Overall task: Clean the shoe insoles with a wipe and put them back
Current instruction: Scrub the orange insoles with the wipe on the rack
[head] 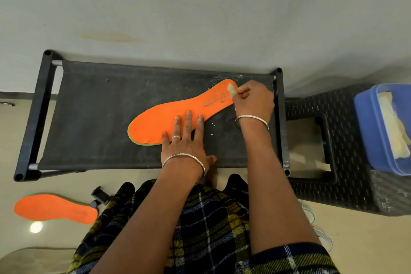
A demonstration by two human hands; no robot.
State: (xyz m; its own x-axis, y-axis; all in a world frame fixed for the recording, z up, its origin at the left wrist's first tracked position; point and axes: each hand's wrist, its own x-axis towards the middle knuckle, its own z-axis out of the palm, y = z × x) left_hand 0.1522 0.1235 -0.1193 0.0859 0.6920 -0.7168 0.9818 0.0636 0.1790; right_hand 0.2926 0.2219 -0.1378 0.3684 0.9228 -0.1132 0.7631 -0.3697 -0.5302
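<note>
Wiping the heel end looks to be the step in hand. The orange insole [169, 120] lies flat on the black fabric rack [100, 107], toe to the left and heel to the right. The left hand [186, 140] presses on its middle with fingers straight and spread, the thumb off the insole near the rack's front edge. The right hand [254, 101] is curled, its fingertips pinching a small pale wipe [232, 91] against the heel.

To do it well, I would keep the left hand's weight steady so the thin insole cannot slide or buckle on the fabric, and draw the wipe in short strokes away from the holding hand — heel first, then over the printed lettering. White crumbs [211, 134] lie on the rack beside the insole, so the wipe may be shedding; a fresh one from the blue box [367, 129] at the right could soon be wise. The second insole [53, 208] lies on the floor at the lower left — whether it is cleaned I cannot tell
</note>
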